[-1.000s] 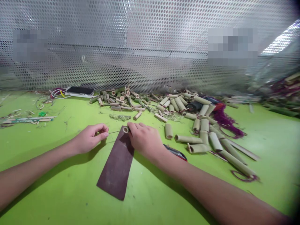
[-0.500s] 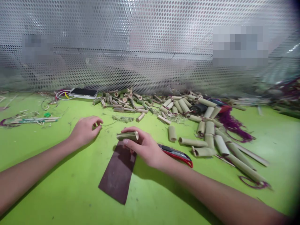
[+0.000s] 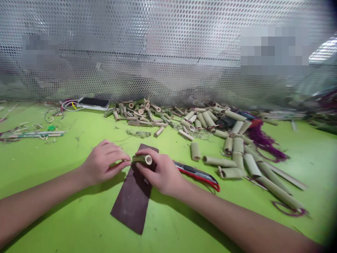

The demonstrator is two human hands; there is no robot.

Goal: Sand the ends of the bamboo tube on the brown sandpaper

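Observation:
My right hand (image 3: 160, 172) grips a short green bamboo tube (image 3: 142, 160) between thumb and fingers, with its cut end facing right. The tube is held just above the upper end of a dark brown abrasive sheet (image 3: 133, 207) lying on the green table (image 3: 79, 214). My left hand (image 3: 104, 163) pinches a thin stick (image 3: 123, 161) whose tip reaches the tube's left end. Whether the stick enters the tube is hidden. A red and black utility knife (image 3: 196, 175) lies just right of my right hand.
Several cut bamboo tubes (image 3: 234, 154) lie scattered to the right, with smaller pieces (image 3: 142, 117) at the back. Purple fibres (image 3: 263, 140) lie among them. A phone (image 3: 94, 102) and white cable sit at the back left, before a perforated metal screen (image 3: 168, 52).
My left hand has moved right and down to the bamboo tube, bringing the thin stick against its end. My right hand has shifted the tube slightly left, and the camera view has moved a little.

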